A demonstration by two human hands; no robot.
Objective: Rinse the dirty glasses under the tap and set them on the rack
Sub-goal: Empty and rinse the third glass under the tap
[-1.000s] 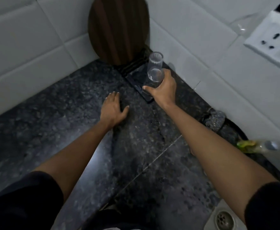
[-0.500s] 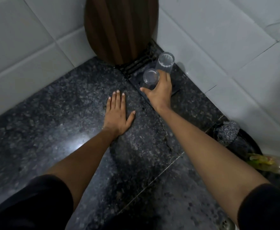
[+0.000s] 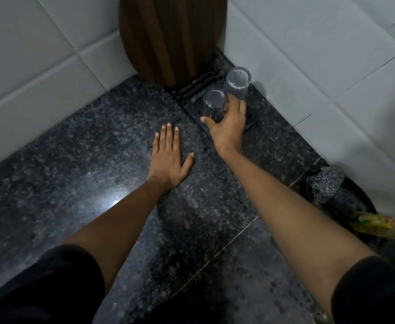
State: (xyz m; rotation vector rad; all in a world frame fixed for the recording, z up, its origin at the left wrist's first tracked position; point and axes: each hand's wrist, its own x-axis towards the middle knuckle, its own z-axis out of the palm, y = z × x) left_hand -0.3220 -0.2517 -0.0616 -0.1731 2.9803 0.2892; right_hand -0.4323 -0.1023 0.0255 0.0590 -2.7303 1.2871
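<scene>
Two clear glasses stand on a dark rack (image 3: 252, 113) in the counter's far corner. The nearer glass (image 3: 211, 102) sits on the rack's front part, and my right hand (image 3: 228, 127) curls round its lower half with thumb on the left side. The farther glass (image 3: 236, 83) stands just behind and to the right, touching my fingertips. My left hand (image 3: 168, 157) lies flat on the black granite counter (image 3: 98, 160), fingers straight, to the left of the rack.
A brown wooden board (image 3: 170, 36) leans in the tiled corner behind the rack. At the right edge are a dark round pan (image 3: 346, 202) with a scrubber (image 3: 327, 183) and a yellow-green bottle (image 3: 378, 224). White tiled walls close in the counter.
My right hand has brought the glass down from above the rack and set it beside the other one. My left hand stayed flat on the counter while the camera tilted.
</scene>
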